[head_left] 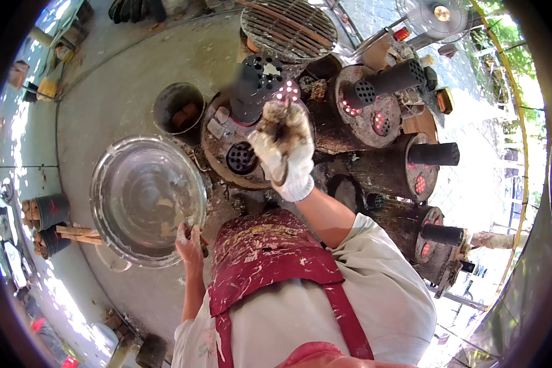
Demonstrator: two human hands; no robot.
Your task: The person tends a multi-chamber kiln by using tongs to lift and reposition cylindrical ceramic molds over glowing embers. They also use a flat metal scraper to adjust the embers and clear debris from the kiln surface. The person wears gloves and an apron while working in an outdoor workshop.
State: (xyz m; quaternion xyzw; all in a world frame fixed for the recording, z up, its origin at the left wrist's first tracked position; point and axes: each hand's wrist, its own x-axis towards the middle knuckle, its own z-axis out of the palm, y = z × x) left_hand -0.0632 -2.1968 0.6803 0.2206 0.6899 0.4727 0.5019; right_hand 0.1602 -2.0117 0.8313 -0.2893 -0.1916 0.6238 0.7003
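Observation:
My right hand (283,144), in a soiled white work glove, is closed around a thin metal tool with a looped handle (280,173). Most of that tool is hidden by the glove. Just beyond the fingers, a glowing, holed coal briquette (288,91) shows at the far edge of the round stove (224,165). Another briquette, black, sits in a hole (241,157) of this stove. Bare and dusted with pale residue, my left hand (192,243) grips the near right rim of a large metal basin (148,199).
Several drum stoves stand at the right, including one (365,119) with glowing coals; black briquettes (434,154) protrude from their tops. A bucket (178,109) holds brownish pieces. Beyond lies a round slatted grate (288,30); a fan (441,13) stands at far right.

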